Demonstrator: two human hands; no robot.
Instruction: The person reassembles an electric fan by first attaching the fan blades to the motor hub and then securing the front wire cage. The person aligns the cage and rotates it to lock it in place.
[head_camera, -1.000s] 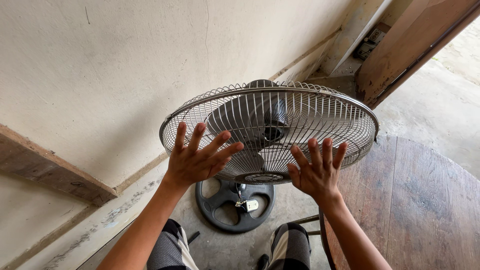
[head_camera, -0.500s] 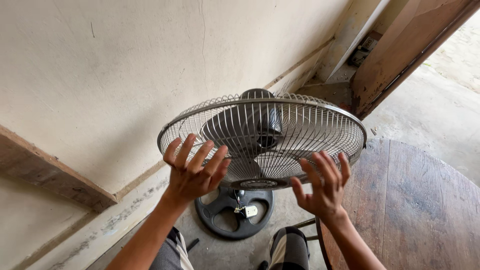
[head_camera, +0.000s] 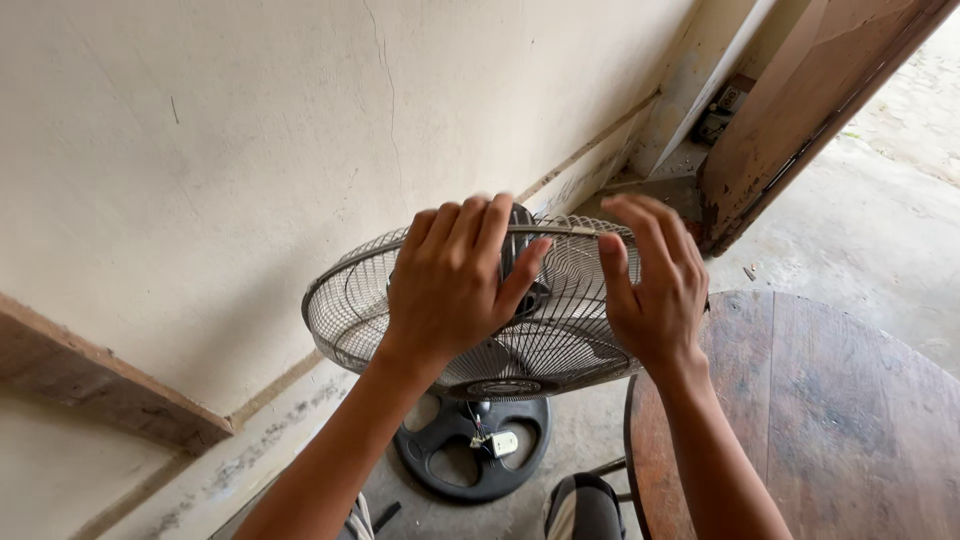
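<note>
Left hand (head_camera: 450, 280) and right hand (head_camera: 655, 285) both spread, fingers curled over top rim of wire fan guard (head_camera: 345, 315). Guard tilted above round black base (head_camera: 475, 455) on floor, beside wooden counter (head_camera: 840, 400).

Home porch, plastered wall (head_camera: 200, 150), concrete floor (head_camera: 860, 220), worn wooden table (head_camera: 850, 420)

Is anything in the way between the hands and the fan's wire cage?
Nothing visible. Both the left hand and the right hand are right at the top of the wire cage, with no object between them and it.
</note>
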